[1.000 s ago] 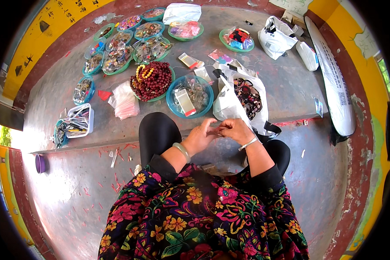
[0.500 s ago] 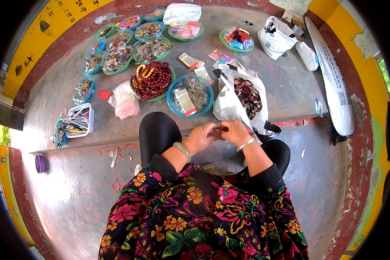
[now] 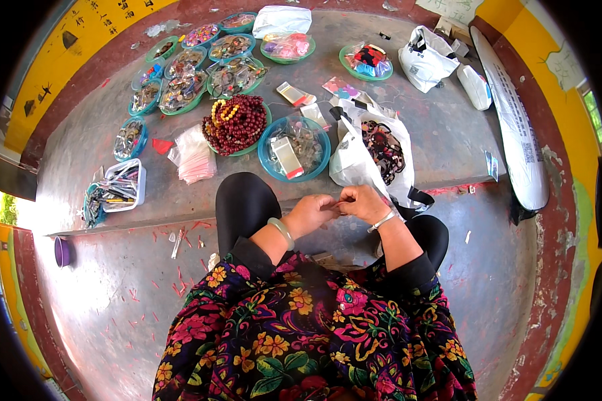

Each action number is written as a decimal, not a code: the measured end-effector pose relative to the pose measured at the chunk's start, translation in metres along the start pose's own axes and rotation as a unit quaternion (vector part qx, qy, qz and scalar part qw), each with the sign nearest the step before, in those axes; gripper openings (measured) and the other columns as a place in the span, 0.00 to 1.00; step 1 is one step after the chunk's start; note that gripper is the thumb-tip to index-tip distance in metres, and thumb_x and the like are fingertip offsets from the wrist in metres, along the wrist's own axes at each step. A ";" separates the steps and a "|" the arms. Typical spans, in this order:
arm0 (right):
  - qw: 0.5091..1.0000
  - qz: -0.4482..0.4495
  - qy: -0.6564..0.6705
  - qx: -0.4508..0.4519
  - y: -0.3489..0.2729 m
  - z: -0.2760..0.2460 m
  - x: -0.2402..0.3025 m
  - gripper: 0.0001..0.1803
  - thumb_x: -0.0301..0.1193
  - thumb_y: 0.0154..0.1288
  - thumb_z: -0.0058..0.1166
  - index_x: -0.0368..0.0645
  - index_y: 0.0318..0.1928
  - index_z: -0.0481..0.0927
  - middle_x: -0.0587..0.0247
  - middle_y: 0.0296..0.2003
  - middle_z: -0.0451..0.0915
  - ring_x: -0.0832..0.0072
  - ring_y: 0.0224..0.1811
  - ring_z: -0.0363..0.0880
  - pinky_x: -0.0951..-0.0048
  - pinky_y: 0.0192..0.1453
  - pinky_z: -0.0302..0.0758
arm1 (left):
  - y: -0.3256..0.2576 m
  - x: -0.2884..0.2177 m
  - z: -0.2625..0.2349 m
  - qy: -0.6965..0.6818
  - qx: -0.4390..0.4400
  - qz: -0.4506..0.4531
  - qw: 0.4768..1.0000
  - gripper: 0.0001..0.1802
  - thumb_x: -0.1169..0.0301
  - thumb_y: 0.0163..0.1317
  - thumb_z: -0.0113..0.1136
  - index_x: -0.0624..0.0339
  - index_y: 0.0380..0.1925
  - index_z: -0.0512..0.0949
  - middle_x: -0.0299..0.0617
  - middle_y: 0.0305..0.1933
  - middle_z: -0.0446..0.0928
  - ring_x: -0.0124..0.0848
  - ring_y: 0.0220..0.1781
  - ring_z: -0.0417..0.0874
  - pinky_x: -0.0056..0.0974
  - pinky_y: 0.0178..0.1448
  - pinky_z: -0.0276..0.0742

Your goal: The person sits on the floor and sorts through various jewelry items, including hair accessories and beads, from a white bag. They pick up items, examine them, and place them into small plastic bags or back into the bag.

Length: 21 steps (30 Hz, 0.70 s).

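My left hand and my right hand meet fingertip to fingertip above my lap, between my knees. Both are closed in a pinch, and whatever lies between the fingers is too small to make out. Just beyond my right hand stands an open white bag with dark beaded strings inside. In front of my left hand is a blue basin of small clear-bagged pieces, with a white and red packet lying on top. Dark red bead strings and a yellow one are heaped in the green basin beside it.
Several basins of small goods crowd the far left of the raised grey ledge. Clear plastic bags and a white tray of pens lie at left. A white bag and a long wrapped roll stand right.
My right hand's fingers have shifted slightly against the left fingertips, opening a little more space between the hands. The goods around have stayed put.
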State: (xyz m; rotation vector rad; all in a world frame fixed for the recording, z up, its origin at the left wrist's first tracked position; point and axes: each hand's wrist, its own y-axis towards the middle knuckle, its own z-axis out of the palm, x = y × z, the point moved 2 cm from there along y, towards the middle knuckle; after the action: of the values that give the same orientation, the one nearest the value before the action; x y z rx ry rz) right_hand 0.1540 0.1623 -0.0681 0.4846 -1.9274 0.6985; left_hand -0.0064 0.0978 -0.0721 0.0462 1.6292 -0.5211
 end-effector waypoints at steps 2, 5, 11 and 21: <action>1.000 -0.012 0.013 -0.025 -0.003 -0.002 0.013 0.09 0.28 0.46 0.61 0.37 0.28 0.77 0.60 0.21 0.77 0.75 0.23 0.75 0.75 0.29 0.70 | 0.003 0.006 -0.001 -0.050 -0.016 -0.018 0.998 0.15 0.69 0.59 0.56 0.64 0.45 0.73 0.37 0.37 0.78 0.22 0.34 0.78 0.27 0.31 0.77; 0.995 -0.057 -0.022 -0.080 -0.010 -0.007 0.034 0.07 0.25 0.47 0.60 0.38 0.28 0.77 0.61 0.22 0.76 0.75 0.24 0.75 0.75 0.29 0.71 | 0.004 0.007 -0.002 -0.090 -0.033 -0.030 0.995 0.16 0.68 0.60 0.56 0.64 0.46 0.73 0.38 0.36 0.78 0.23 0.34 0.78 0.28 0.32 0.78; 0.967 -0.186 -0.135 -0.107 -0.012 -0.006 0.041 0.04 0.23 0.48 0.56 0.39 0.28 0.78 0.59 0.25 0.77 0.67 0.26 0.76 0.72 0.30 0.72 | 0.005 0.007 -0.004 -0.127 -0.040 -0.036 0.990 0.18 0.69 0.60 0.56 0.64 0.49 0.72 0.39 0.36 0.78 0.25 0.35 0.79 0.29 0.35 0.80; 0.924 -0.285 -0.235 -0.099 -0.012 -0.008 0.039 0.06 0.22 0.49 0.53 0.44 0.29 0.81 0.62 0.25 0.73 0.63 0.32 0.72 0.66 0.35 0.70 | 0.005 0.009 -0.002 -0.080 -0.014 -0.031 0.996 0.18 0.77 0.59 0.53 0.61 0.51 0.71 0.38 0.41 0.77 0.25 0.39 0.80 0.31 0.39 0.80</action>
State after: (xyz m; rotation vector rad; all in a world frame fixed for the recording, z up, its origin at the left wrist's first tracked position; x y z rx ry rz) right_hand 0.1493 0.1573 -0.0274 1.1022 -2.1089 -0.0006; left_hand -0.0076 0.1005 -0.0820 -0.0665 1.4857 -0.5360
